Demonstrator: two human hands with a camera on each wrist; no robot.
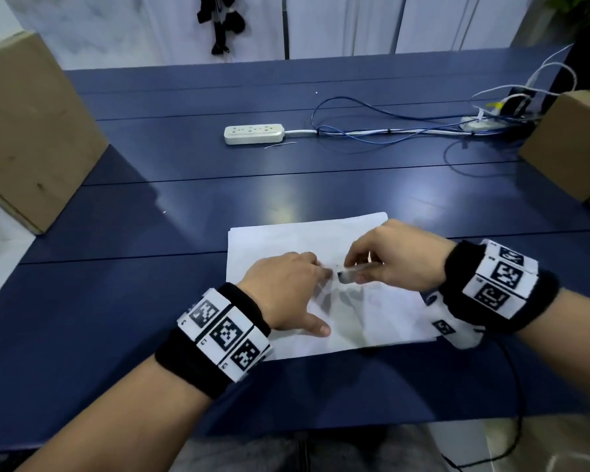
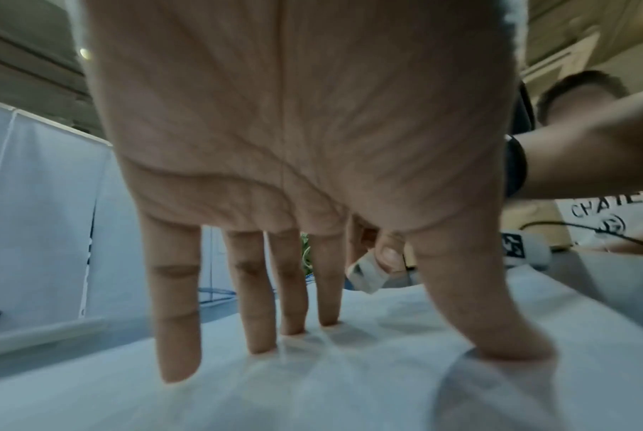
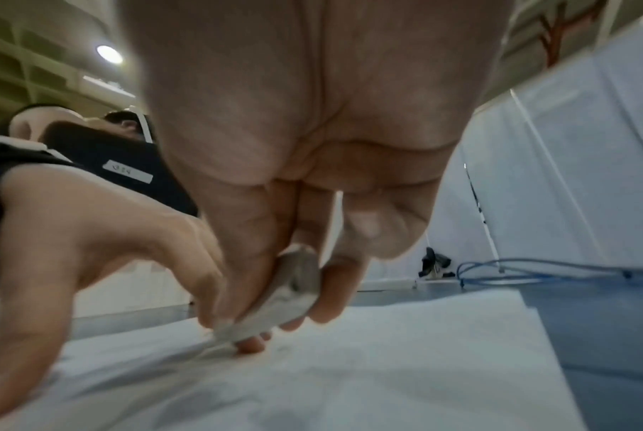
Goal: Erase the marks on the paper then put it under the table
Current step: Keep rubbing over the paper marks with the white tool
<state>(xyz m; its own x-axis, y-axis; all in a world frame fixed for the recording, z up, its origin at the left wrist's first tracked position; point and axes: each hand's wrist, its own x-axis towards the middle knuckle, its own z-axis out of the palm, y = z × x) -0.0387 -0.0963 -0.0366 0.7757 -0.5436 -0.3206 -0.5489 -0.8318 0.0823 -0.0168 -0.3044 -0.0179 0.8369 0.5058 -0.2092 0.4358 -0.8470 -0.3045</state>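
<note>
A white sheet of paper [image 1: 286,240] lies on the blue table [image 1: 150,301], near its front edge. My left hand [image 1: 288,287] presses it flat with straight, spread fingers [image 2: 261,291] and thumb, and the sheet wrinkles under them. My right hand [image 1: 382,260] pinches a worn greyish eraser [image 1: 346,275] between thumb and fingers, its tip down on the paper just right of my left fingertips. The eraser [image 3: 283,294] shows smudged and rounded in the right wrist view, and it shows again as the eraser [image 2: 366,275] in the left wrist view. Faint marks lie near its tip.
A white power strip [image 1: 252,133] with blue and white cables [image 1: 389,131] lies mid-table behind the paper. Cardboard boxes stand at the left [image 1: 28,131] and right [image 1: 573,141] edges. A black cable [image 1: 518,403] hangs off the front right.
</note>
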